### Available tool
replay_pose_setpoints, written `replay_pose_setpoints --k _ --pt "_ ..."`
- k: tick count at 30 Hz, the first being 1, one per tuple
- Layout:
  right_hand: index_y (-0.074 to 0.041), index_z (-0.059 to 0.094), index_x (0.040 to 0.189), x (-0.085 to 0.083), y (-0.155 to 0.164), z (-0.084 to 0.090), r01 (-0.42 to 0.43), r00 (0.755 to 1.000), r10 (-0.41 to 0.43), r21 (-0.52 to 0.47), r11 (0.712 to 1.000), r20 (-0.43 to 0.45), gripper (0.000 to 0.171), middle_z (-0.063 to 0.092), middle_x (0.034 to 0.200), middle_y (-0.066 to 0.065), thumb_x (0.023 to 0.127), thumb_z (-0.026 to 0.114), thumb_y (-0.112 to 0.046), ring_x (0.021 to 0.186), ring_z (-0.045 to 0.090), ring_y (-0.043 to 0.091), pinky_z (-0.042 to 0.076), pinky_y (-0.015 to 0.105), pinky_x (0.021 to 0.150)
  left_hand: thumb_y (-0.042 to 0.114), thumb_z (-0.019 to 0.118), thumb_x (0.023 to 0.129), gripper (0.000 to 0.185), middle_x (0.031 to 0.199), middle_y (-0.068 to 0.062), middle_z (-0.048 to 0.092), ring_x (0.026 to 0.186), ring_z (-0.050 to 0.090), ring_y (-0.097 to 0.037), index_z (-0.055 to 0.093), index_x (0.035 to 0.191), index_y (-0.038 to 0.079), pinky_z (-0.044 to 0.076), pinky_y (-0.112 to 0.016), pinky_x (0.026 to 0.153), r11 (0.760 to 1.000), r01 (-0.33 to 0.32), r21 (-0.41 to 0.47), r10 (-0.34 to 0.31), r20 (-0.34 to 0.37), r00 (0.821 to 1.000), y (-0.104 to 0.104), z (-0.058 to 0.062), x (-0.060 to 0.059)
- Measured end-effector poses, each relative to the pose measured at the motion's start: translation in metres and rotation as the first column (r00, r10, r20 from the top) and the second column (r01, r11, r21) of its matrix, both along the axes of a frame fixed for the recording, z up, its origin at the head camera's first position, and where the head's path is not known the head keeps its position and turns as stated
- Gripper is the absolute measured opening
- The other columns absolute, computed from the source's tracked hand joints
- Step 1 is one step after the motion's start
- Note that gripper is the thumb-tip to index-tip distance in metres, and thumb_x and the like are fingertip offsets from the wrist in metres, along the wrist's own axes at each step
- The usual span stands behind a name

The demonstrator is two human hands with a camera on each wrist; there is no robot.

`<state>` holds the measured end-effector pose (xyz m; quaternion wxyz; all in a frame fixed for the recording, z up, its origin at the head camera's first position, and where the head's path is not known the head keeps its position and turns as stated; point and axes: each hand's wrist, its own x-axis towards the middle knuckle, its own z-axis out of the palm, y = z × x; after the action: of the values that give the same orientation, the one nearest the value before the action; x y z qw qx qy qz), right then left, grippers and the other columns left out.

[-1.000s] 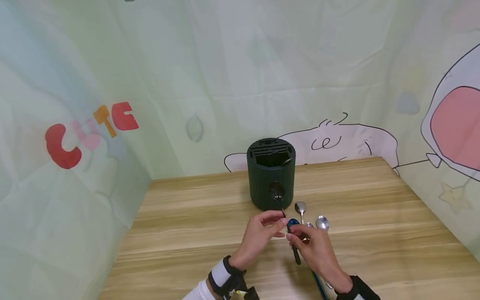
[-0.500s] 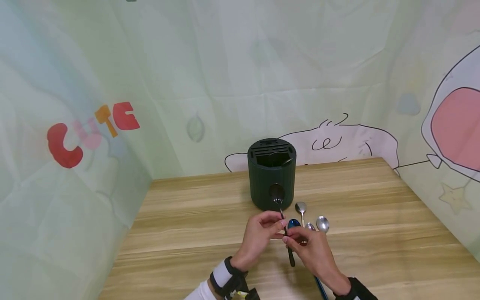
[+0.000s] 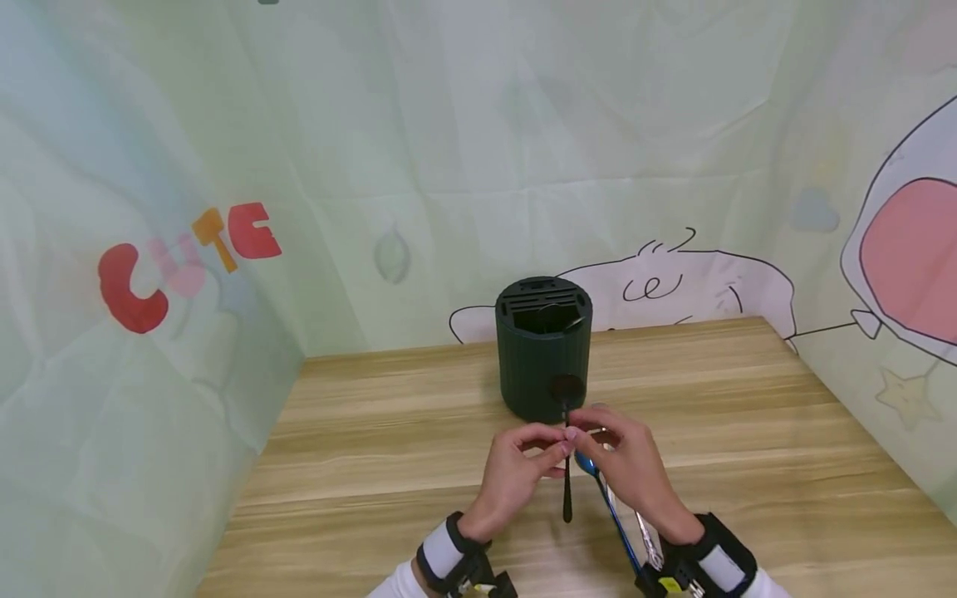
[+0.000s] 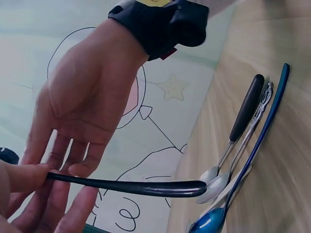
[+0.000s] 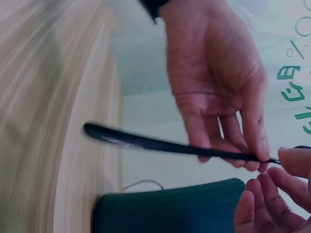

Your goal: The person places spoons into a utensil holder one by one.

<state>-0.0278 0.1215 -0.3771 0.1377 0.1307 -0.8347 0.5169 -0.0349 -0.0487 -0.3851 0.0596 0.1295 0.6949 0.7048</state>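
Observation:
A black spoon [image 3: 566, 498] is held between both hands, its dark bowl [image 3: 566, 389] pointing away in front of the holder and its handle toward me. My left hand [image 3: 516, 469] pinches it near the neck between thumb and fingers. Beside those fingertips, my right hand [image 3: 626, 461] pinches it too, a little nearer the bowl. In the left wrist view the handle [image 4: 150, 187] sticks out past the fingers. On the table under the right hand lie a blue spoon [image 4: 252, 150], an ornate silver spoon [image 4: 243, 141] and a spoon with a dark handle [image 4: 247, 107].
A dark green ribbed cylindrical holder [image 3: 540, 365] stands just beyond the hands, with a slotted top and utensils inside its front compartment. A wooden table [image 3: 374, 432] bears everything. Printed cloth walls [image 3: 419, 149] enclose its back and sides.
My right hand has slid forward along the spoon toward its bowl. The spoon has swung to point straight ahead, its bowl shifting right. The left hand has barely moved.

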Motion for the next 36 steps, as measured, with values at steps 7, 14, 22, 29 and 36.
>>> replay_pose_setpoints --k 7,14,22,29,36 --pt "-0.015 0.074 0.104 -0.002 -0.005 0.014 -0.019 0.996 0.023 -0.048 0.999 0.090 0.013 0.073 0.102 0.000 0.092 0.070 -0.017 0.097 0.065 0.016 0.052 0.024 0.088 0.012 0.073 0.088 0.014 0.099 -0.017 0.071 0.080 0.067 -0.009 0.075 0.098 0.003 0.061 -0.034 0.072 0.997 -0.032 -0.070 0.026 -0.087 0.996 -0.004 0.005 -0.001" --pt "-0.012 0.073 0.101 -0.010 -0.006 0.033 -0.081 0.997 0.081 -0.050 0.995 0.012 0.011 0.072 0.096 0.003 0.091 0.069 -0.011 0.087 0.065 0.014 0.055 0.024 0.081 0.015 0.073 0.088 0.013 0.096 -0.013 0.072 0.083 0.071 -0.019 0.073 0.099 0.008 0.060 -0.025 0.069 0.992 -0.073 -0.102 0.051 -0.204 0.978 -0.007 0.019 -0.004" --pt "-0.006 0.072 0.103 -0.019 -0.008 0.053 -0.126 0.991 0.123 -0.077 0.989 -0.046 0.012 0.071 0.096 0.008 0.092 0.067 -0.009 0.084 0.066 0.012 0.056 0.020 0.078 0.015 0.072 0.089 0.013 0.094 -0.012 0.073 0.076 0.070 -0.015 0.073 0.099 0.007 0.060 -0.026 0.067 0.989 -0.096 -0.111 0.062 -0.283 0.957 -0.009 0.040 -0.011" --pt "-0.005 0.071 0.106 -0.024 -0.008 0.072 -0.121 0.990 0.113 -0.085 0.989 -0.085 0.015 0.071 0.100 0.010 0.092 0.068 -0.009 0.085 0.066 0.010 0.056 0.018 0.079 0.014 0.073 0.088 0.013 0.091 -0.012 0.073 0.073 0.072 -0.022 0.072 0.097 0.005 0.060 -0.027 0.066 0.989 -0.113 -0.094 0.072 -0.355 0.932 -0.008 0.057 -0.018" --pt "-0.006 0.071 0.107 -0.032 -0.012 0.091 -0.125 0.986 0.113 -0.094 0.988 -0.119 0.017 0.072 0.102 0.008 0.092 0.068 -0.013 0.090 0.066 0.010 0.055 0.018 0.081 0.012 0.072 0.089 0.014 0.094 -0.016 0.072 0.077 0.072 -0.028 0.071 0.098 0.001 0.061 -0.029 0.064 0.990 -0.128 -0.061 0.094 -0.399 0.912 -0.010 0.076 -0.026"
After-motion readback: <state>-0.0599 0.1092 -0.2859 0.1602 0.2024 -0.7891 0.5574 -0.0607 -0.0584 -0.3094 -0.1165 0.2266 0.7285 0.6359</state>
